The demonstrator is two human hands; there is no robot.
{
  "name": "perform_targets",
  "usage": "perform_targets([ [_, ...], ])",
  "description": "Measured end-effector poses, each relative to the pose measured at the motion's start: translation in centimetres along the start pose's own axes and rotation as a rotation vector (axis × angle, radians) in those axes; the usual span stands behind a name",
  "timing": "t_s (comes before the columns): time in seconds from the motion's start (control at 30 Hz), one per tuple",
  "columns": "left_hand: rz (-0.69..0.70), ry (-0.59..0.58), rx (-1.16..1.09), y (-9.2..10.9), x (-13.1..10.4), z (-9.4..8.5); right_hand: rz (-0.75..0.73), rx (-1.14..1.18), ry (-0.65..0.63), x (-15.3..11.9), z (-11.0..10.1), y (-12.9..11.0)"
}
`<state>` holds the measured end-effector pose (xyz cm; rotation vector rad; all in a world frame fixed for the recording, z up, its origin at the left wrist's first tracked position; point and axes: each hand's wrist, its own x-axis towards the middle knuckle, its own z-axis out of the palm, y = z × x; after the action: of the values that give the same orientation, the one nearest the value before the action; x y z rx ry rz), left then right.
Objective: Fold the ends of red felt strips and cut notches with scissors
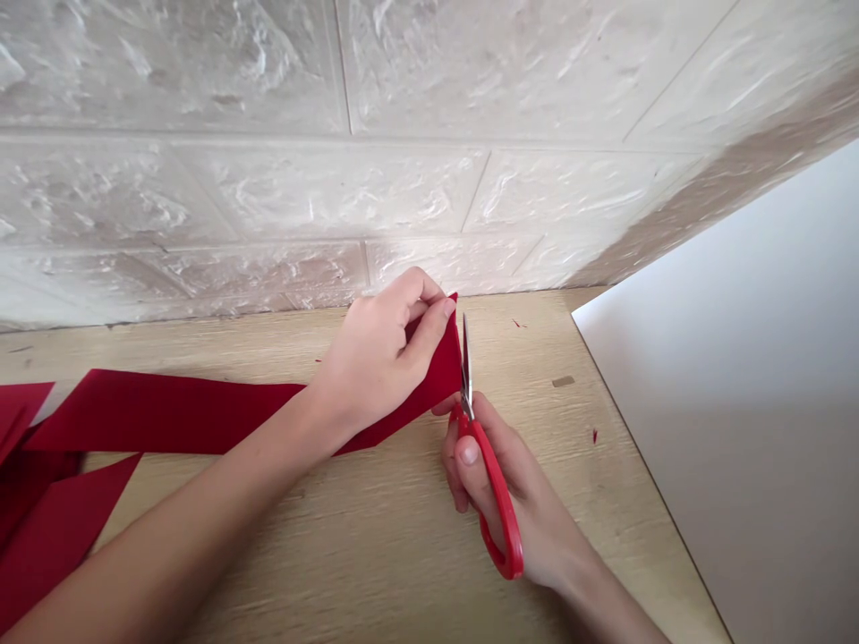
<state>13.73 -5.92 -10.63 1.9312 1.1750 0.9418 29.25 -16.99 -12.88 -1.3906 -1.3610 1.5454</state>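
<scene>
No text, label, brand, number or sign can be read anywhere in this view. The long strip of red felt-like fabric (201, 411) is plain, the red plastic-handled scissors with steel blades (487, 465) show no maker's mark (the blades are seen almost edge-on), and the pale wood-grain tabletop (376, 528), the white embossed brick-pattern wall (335, 134) and the smooth white board at the right (758, 385) carry no writing at all

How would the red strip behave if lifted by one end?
Probably floppy: the red strip lies flat and bends where the left hand pinches it. Likely light, being thin. The scissors in the right hand seem to cut it easily.
</scene>
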Motion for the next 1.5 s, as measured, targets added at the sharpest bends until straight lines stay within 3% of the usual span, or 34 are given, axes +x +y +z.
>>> perform_targets([
  [1.5, 0.017, 0.015, 0.044, 0.14, 0.0, 0.07, 0.033, 0.02, 0.008, 0.09, -0.04, 0.39],
])
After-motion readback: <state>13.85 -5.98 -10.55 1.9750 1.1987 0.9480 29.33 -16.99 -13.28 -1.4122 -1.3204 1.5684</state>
